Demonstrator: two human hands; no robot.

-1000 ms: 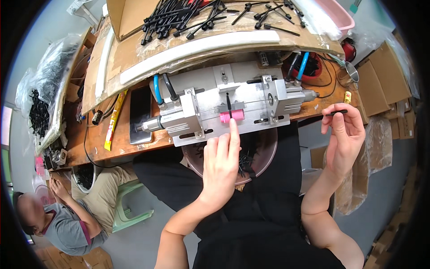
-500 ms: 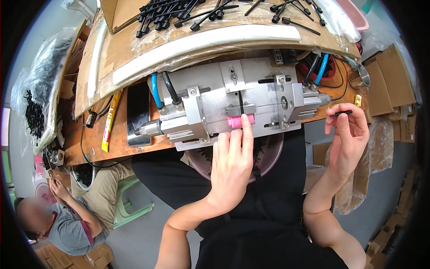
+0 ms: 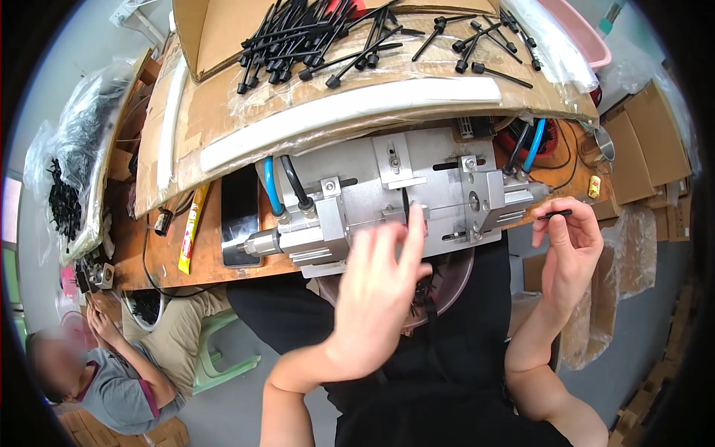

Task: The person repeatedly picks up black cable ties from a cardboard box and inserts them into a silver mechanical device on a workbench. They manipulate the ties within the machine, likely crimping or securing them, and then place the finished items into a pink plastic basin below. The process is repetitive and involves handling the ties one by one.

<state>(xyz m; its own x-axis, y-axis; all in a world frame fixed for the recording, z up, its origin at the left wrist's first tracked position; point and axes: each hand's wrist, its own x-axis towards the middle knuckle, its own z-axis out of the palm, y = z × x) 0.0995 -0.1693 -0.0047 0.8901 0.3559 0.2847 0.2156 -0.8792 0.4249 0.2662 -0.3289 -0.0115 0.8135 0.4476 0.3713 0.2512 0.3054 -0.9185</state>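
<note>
My left hand (image 3: 376,302) hovers over the front of a metal fixture (image 3: 369,179), its index finger stretched out and its other fingers smeared by motion. Nothing shows in its grasp. Behind that fingertip a thin black rod (image 3: 404,200) stands in the middle of the fixture. The pink block there is almost wholly hidden by the hand. To the right, off the fixture's end, my right hand (image 3: 570,253) pinches a short black pin (image 3: 555,214) between thumb and fingers. A pink basin (image 3: 453,287) with black pieces sits below the fixture's front edge.
Many black rods with thick heads (image 3: 298,45) lie on the cardboard (image 3: 179,97) above the fixture. Blue and black hoses (image 3: 272,186) rise from both ends. A phone (image 3: 240,216) and a yellow packet (image 3: 194,227) lie at left. Another person (image 3: 119,380) sits at far left.
My left hand has drawn its fingertip off the pink block and now blurs with motion. My right hand has dipped slightly, keeping the black pin. The whole view has shifted a little.
</note>
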